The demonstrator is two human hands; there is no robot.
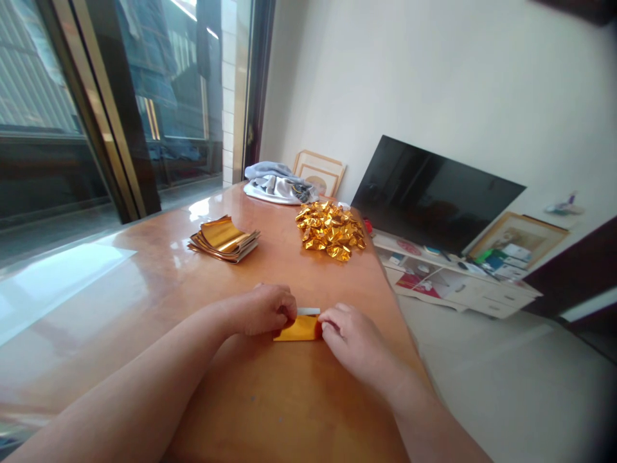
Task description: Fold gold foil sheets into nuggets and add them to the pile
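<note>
A sheet of gold foil paper [299,329] lies on the wooden table between my hands, its far edge turned over so that a pale strip of the backing shows. My left hand [270,310] pinches the sheet's left end with curled fingers. At the right end my right hand [349,334] grips the same edge between thumb and fingers. Farther off to the left is a loose stack of gold foil sheets [224,239]. A heap of folded gold foil pieces [331,230] sits beyond my hands, toward the table's right edge.
The glossy wooden table [270,399] runs away from me, its right edge close to my right arm. Folded clothes [279,183] and a picture frame [319,172] are at its far end. To the right stand a television [434,193] and a white cabinet [463,289].
</note>
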